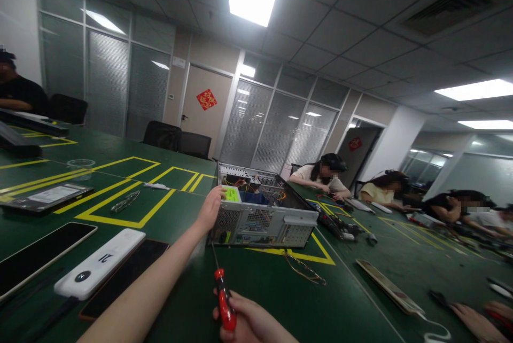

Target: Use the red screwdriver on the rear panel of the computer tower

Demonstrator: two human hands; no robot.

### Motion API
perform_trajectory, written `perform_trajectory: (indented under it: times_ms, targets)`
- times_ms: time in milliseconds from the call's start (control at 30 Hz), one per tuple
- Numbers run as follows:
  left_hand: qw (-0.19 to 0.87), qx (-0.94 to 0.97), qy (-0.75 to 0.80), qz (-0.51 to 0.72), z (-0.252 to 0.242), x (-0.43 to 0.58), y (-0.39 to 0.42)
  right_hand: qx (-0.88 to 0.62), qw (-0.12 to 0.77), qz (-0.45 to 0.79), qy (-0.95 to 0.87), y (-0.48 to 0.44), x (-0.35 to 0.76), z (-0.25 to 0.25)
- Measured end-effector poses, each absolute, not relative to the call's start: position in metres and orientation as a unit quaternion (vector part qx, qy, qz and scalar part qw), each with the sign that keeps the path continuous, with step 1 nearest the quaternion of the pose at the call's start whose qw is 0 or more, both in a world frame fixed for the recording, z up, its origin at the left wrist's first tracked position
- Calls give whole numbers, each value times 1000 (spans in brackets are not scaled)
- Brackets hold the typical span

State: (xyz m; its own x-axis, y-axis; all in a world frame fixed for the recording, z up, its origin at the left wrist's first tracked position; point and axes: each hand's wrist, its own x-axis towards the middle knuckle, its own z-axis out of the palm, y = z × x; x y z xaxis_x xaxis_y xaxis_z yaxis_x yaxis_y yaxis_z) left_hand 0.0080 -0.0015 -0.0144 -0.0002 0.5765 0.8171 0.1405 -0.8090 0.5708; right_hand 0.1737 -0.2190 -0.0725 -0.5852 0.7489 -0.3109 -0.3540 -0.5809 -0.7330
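Observation:
An open computer case [294, 225] lies on the green table in front of me, its back panel facing me and its inside showing wires. At its left corner sits a power supply [231, 195] with a yellow-green label. My left hand [210, 209] is closed on the edge there, fingertips bent over the top beside the label. Lower down, my right hand [244, 319] grips a red and black screwdriver [225, 300]. The thin shaft points up toward the case's lower left corner; whether the tip touches it I cannot tell.
To the left lie a hard drive [48, 197], a white power bank [100, 263] and phones. A phone [387, 285] with a white cable and a wire bundle [304, 268] are on the right. Co-workers [323, 174] sit along the table; another person's hand [475, 321] is at lower right.

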Motion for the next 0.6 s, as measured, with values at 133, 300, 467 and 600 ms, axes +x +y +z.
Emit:
perform_trajectory:
  times_ms: [133, 300, 467, 600]
  targets:
    - [165, 689, 262, 655, -14, 8, -2, -312, 315, 827, -346, -217, 170, -81]
    - [160, 685, 253, 664, -15, 9, -1, -302, 341, 809, -371, -215, 173, -90]
    - [158, 686, 247, 666, -15, 8, 0, -295, 319, 811, -391, -215, 174, -92]
    - [160, 687, 255, 661, -15, 8, -1, -294, 315, 811, -396, -214, 169, -90]
